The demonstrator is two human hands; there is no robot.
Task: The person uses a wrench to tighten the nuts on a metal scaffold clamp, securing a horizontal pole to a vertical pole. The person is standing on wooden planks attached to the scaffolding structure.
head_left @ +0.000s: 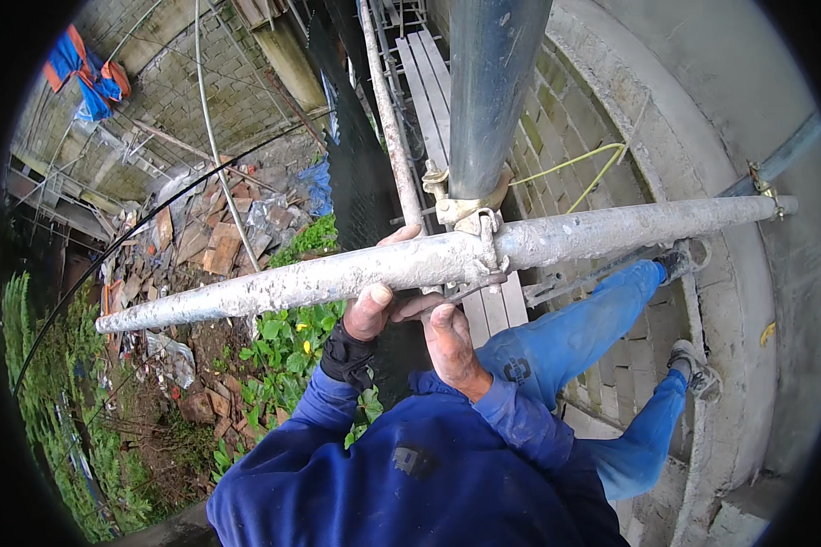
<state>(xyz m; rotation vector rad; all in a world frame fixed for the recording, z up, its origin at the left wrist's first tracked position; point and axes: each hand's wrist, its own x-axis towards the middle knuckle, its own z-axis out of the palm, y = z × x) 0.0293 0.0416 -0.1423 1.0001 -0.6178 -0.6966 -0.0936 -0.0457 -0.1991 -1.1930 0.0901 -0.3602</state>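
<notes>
A pale, mortar-crusted scaffold tube (365,271) runs across in front of me. My left hand (367,314), with a black band at the wrist, is wrapped round it from below; its thumb shows on the near side and fingertips above the far side. A metal coupler (483,239) joins this tube to a thick grey upright tube (493,100). Just under the tube, my right hand (454,351) is closed on the handle of a thin dark spanner (465,291). The spanner's far end reaches the coupler's bolt, and the fingers partly cover its handle.
Narrow planks (424,87) lie below, beyond the upright. A curved concrete ledge (739,301) borders the right side. Another coupler (768,191) sits at the tube's right end. Far below on the left are rubble (219,237) and plants (292,356). Dark netting (356,182) hangs alongside.
</notes>
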